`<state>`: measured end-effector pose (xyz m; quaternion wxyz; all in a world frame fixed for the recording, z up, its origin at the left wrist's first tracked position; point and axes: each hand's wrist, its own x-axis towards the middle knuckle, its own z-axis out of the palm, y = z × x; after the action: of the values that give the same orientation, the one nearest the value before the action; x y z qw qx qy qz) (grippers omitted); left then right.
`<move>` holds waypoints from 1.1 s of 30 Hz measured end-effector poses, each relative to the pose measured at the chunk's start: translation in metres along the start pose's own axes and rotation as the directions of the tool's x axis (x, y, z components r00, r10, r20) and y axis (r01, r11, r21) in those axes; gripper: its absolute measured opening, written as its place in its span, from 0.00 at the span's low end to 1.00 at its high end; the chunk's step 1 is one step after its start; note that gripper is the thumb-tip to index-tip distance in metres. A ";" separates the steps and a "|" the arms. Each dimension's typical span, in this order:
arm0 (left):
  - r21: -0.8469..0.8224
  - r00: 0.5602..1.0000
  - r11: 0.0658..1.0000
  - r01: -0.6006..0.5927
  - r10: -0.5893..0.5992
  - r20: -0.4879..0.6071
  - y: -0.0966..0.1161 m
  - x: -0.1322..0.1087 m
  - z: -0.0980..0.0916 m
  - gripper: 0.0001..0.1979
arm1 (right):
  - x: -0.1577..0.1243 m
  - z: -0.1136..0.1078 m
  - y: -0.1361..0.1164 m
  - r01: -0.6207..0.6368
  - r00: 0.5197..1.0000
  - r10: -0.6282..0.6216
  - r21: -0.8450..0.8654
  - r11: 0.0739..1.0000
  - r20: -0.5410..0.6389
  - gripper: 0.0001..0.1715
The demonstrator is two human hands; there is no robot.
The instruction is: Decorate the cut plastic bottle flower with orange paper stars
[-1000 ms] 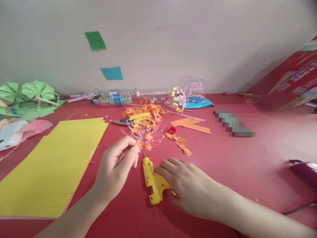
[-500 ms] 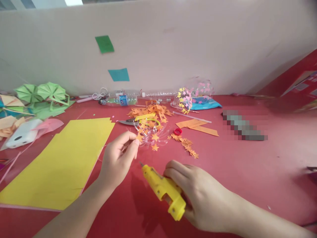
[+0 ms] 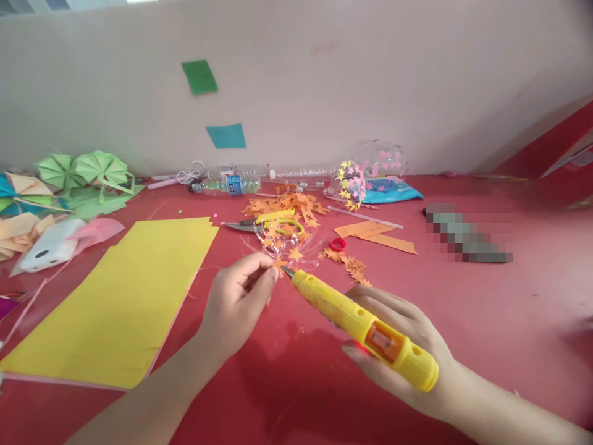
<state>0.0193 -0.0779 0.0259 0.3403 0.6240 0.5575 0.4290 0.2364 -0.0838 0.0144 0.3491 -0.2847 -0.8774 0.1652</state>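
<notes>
Between the thumb and fingers of my left hand (image 3: pixel 243 303) is a small orange paper star (image 3: pixel 278 264). My right hand (image 3: pixel 407 334) is wrapped round a yellow hot glue gun (image 3: pixel 343 315), whose metal nozzle (image 3: pixel 288 271) points at the star and seems to touch it. A red glow shows under the gun near my thumb. Just beyond my left fingertips lies a clear plastic bottle piece cut into curling strips (image 3: pixel 264 241), with several orange stars on it. Whether my left hand also grips one of its strips, I cannot tell.
Yellow scissors (image 3: pixel 291 225) and a yellow cutter (image 3: pixel 275 216) lie beside an orange star pile (image 3: pixel 296 203). Yellow paper sheets (image 3: pixel 125 296) cover the left. Nearby are a red bottle cap (image 3: pixel 338 244), orange strips (image 3: pixel 375 235), plastic bottles (image 3: pixel 250 179) and green folded paper (image 3: pixel 99 170).
My right hand has turned the glue gun and brought its nozzle up to the star in my left hand. My left hand has shifted slightly right in the view.
</notes>
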 end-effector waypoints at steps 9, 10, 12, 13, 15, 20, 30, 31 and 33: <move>-0.003 1.000 1.000 -0.023 0.023 0.000 -0.001 -0.002 0.002 0.12 | 0.000 0.002 0.001 -0.009 0.999 0.005 -0.085 0.996 -0.043 0.11; -0.006 1.000 1.000 -0.029 0.029 -0.004 0.000 -0.001 0.002 0.11 | 0.000 0.002 0.001 -0.006 0.999 0.002 -0.088 0.996 -0.051 0.12; -0.012 0.999 0.999 -0.034 0.034 -0.010 0.000 -0.001 0.002 0.11 | 0.000 0.002 0.001 0.002 0.998 -0.008 -0.095 0.995 -0.063 0.11; -0.015 0.999 0.999 -0.034 0.034 -0.010 0.000 -0.001 0.002 0.11 | 0.000 0.002 0.001 0.005 0.998 -0.012 -0.099 0.995 -0.066 0.11; -0.020 0.999 0.999 -0.032 0.032 -0.007 0.000 -0.001 0.002 0.11 | -0.001 0.002 0.001 0.011 0.997 -0.018 -0.105 0.994 -0.068 0.11; -0.017 0.999 0.999 -0.041 0.041 -0.008 -0.001 -0.003 0.002 0.11 | -0.001 0.003 0.001 -0.014 0.997 0.005 -0.106 0.994 -0.083 0.11; -0.020 0.999 0.999 -0.037 0.037 -0.003 0.002 -0.002 0.001 0.12 | 0.002 0.002 0.000 -0.031 0.998 0.025 -0.118 0.993 -0.057 0.13; -0.021 0.999 0.999 -0.038 0.038 -0.004 0.002 -0.003 0.001 0.12 | 0.001 0.002 0.001 -0.031 0.998 0.024 -0.120 0.992 -0.061 0.13; -0.021 0.999 0.999 -0.039 0.039 -0.006 0.002 -0.003 0.002 0.12 | 0.001 0.002 0.001 -0.032 0.998 0.025 -0.123 0.992 -0.058 0.13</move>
<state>0.0216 -0.0807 0.0266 0.3370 0.6298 0.5416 0.4433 0.2348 -0.0828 0.0127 0.3532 -0.3229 -0.8715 0.1074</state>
